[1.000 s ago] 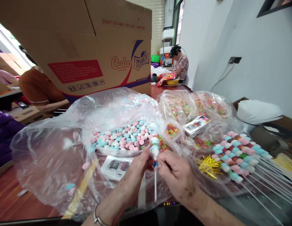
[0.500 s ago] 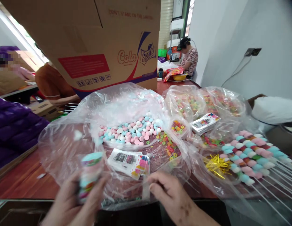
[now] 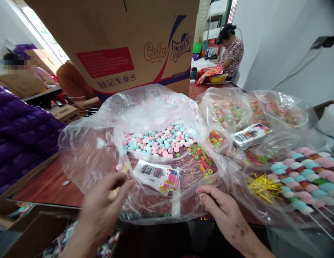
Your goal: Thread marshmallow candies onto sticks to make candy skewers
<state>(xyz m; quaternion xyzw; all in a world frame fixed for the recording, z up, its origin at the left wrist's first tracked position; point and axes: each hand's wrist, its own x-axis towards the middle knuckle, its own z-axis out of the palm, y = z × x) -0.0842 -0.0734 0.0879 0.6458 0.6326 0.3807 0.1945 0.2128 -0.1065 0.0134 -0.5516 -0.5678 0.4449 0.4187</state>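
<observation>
My left hand (image 3: 100,204) is smeared by motion, its fingers curled beside the stack of printed cards or packets (image 3: 156,177). A small pale yellowish patch shows at its fingers; I cannot tell what it is. My right hand (image 3: 223,209) has thumb and forefinger pressed together at the front edge of the clear plastic sheet (image 3: 147,216); anything pinched there is too small to make out. Pink, white and blue marshmallows (image 3: 158,141) lie on the plastic behind the cards. Colourful gummy rings (image 3: 203,161) are scattered to their right.
Marshmallow skewers (image 3: 306,175) and gold twist ties (image 3: 265,188) lie at the right. Behind them are bags of gummy rings (image 3: 234,107) and another packet stack (image 3: 251,135). A large carton (image 3: 110,39) stands at the back. An open box (image 3: 29,233) sits low left. Other people sit beyond.
The marshmallow-and-gummy stick that was in my left hand no longer shows there. The view has turned left and down, bringing the low boxes in. My right hand stays pinched near the plastic's edge.
</observation>
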